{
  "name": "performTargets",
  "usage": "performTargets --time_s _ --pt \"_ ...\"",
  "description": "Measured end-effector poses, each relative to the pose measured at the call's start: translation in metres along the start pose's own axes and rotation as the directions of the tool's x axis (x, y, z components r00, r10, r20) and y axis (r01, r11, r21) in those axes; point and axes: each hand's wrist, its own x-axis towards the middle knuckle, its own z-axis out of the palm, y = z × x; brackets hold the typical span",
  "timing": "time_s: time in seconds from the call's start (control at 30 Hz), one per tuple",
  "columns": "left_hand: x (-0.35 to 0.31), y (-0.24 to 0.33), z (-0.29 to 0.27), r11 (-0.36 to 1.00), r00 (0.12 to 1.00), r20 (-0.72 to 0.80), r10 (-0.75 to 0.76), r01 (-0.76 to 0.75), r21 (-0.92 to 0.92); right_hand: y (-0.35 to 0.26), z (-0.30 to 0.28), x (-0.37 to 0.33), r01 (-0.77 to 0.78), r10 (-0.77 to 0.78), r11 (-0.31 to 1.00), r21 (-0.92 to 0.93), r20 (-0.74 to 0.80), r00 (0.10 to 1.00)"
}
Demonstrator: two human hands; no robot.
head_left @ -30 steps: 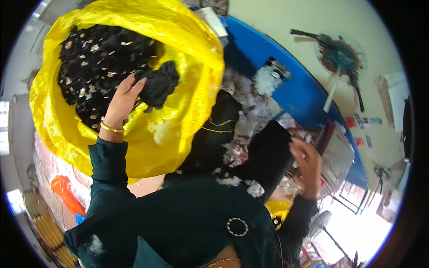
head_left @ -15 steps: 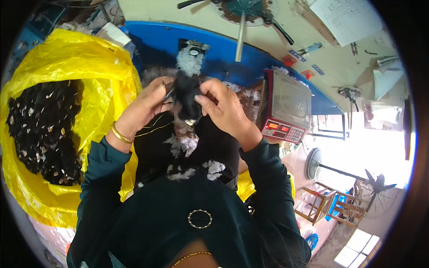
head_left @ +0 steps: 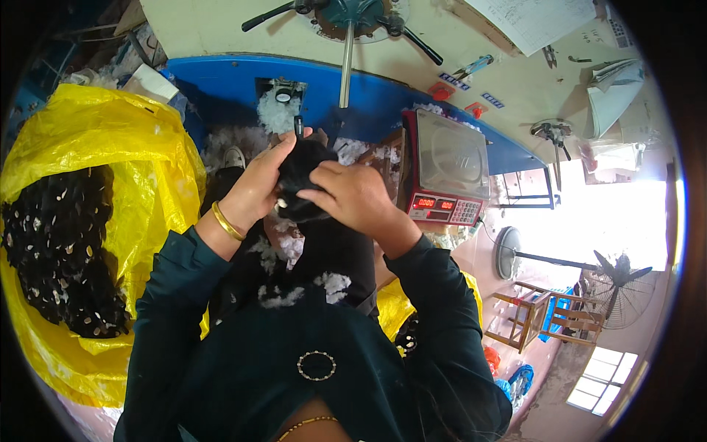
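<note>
Over my lap, both hands are on a black furry piece (head_left: 300, 171), which looks like a small plush skin. My left hand (head_left: 254, 184) grips it from its left side. My right hand (head_left: 359, 193) is closed on its right side, thumb and fingers bent into the fur. A small white bit (head_left: 281, 203) shows at its lower edge. By the left fingertips stands a short dark cylindrical thing (head_left: 298, 124); whether my hand holds it I cannot tell. Just beyond, white fluffy stuffing (head_left: 277, 116) bulges at an opening in a blue panel (head_left: 213, 81).
A yellow bag (head_left: 147, 158) on my left holds many black furry pieces (head_left: 59, 254). To the right stands a red digital scale (head_left: 451, 168). The bench (head_left: 501, 81) ahead carries a lever handle (head_left: 345, 66), paper and pliers. Fluff tufts (head_left: 335, 286) lie on my lap.
The view has shifted, so the bench sits lower and further left. My right hand has moved further over the black furry piece, and the dark cylinder now shows by my left fingertips.
</note>
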Motion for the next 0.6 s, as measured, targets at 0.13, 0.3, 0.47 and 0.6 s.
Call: performTargets --time_s 0.13,0.3,0.47,0.6 --pt "0.017 0.012 0.026 0.983 0.994 -0.102 0.041 -0.058 -0.175 0.019 -0.010 0.034 -0.075 0.038 0.992 -0.099 -0.334 0.942" --pt "0.034 0.017 0.034 0.920 0.962 -0.108 0.250 -0.202 0.336 0.075 -0.010 0.097 -0.282 0.174 0.951 -0.124 -0.542 0.822" --pt "0.047 0.022 0.041 0.448 0.794 0.117 0.596 -0.450 0.772 0.127 -0.026 0.145 -0.197 0.097 0.974 -0.113 -0.579 0.810" --pt "0.045 0.029 0.043 0.021 0.729 0.230 0.645 -0.317 0.948 0.119 -0.021 0.143 -0.273 0.165 0.953 -0.127 -0.539 0.826"
